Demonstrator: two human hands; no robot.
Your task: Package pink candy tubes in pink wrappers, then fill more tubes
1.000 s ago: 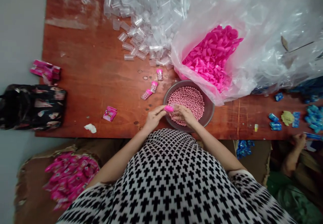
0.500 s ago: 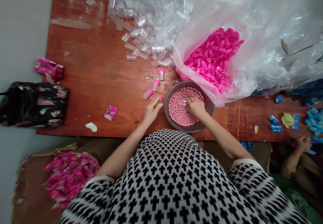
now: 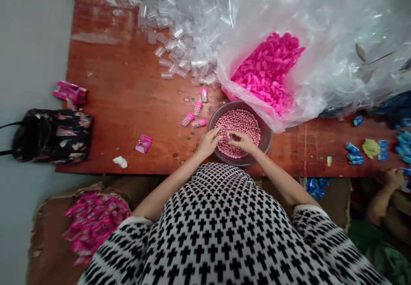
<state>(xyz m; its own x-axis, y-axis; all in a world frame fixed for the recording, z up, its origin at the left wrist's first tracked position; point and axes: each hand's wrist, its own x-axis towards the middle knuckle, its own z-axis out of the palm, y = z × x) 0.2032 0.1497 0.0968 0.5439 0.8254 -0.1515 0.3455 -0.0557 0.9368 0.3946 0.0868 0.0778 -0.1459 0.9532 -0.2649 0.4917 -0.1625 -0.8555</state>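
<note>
My right hand (image 3: 244,142) is over the grey metal bowl (image 3: 267,134) of small pink candy balls and grips a small clear vial (image 3: 228,136) lying just above the balls. My left hand (image 3: 208,143) reaches in from the bowl's left rim, fingers pressed together at the vial's open end. What its fingertips pinch is too small to make out. Several filled vials with pink caps (image 3: 198,108) lie on the wooden table (image 3: 128,96) just left of the bowl.
A big clear bag of pink caps (image 3: 266,71) sits behind the bowl, with a heap of empty clear vials (image 3: 186,41) to its left. A dark patterned bag (image 3: 51,135) and pink packets (image 3: 144,143) lie at left. Another person's hand (image 3: 393,178) and blue vials (image 3: 353,154) are at right.
My left hand laid a capped, filled vial on the table beside the others and came back to the bowl. My right hand took up an empty clear vial among the balls.
</note>
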